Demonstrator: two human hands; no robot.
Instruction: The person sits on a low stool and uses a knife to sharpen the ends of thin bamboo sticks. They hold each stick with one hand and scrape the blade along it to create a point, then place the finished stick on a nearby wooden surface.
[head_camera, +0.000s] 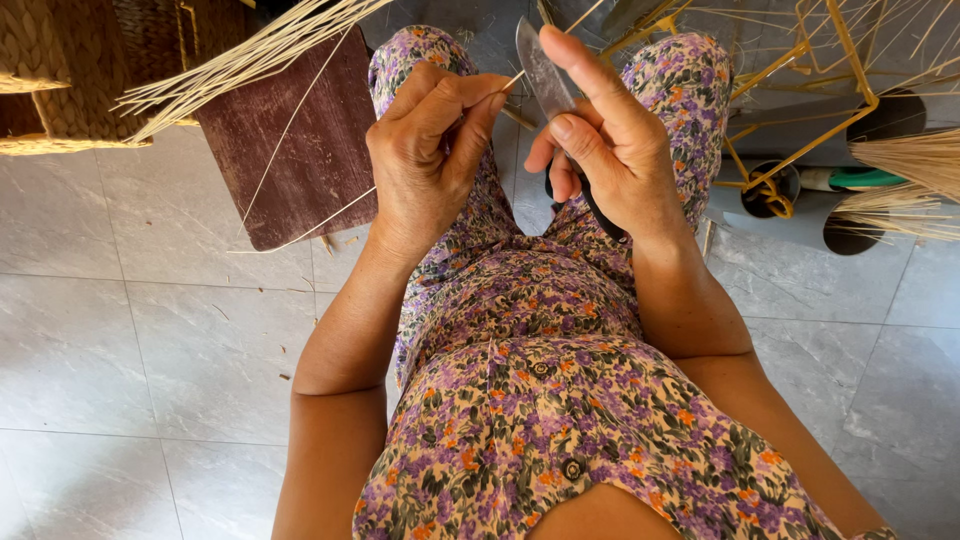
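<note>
My left hand (430, 150) pinches the end of a thin pale straw strip (300, 232) between thumb and fingers, held above my knees. The strip loops down to the left over a dark red board (290, 140). My right hand (600, 140) grips a knife (545, 75) with a grey blade pointing up and a black handle below the palm. The blade's edge meets the strip's tip between the two hands. My lap is covered by a flowered dress (540, 360).
A bundle of pale straws (230, 65) lies across the board at upper left, beside woven baskets (60, 80). At right stand a yellow wire frame (800, 90), more straw bundles (905, 170) and dark round tubes (770, 190). Grey floor tiles (130, 330) carry small scraps.
</note>
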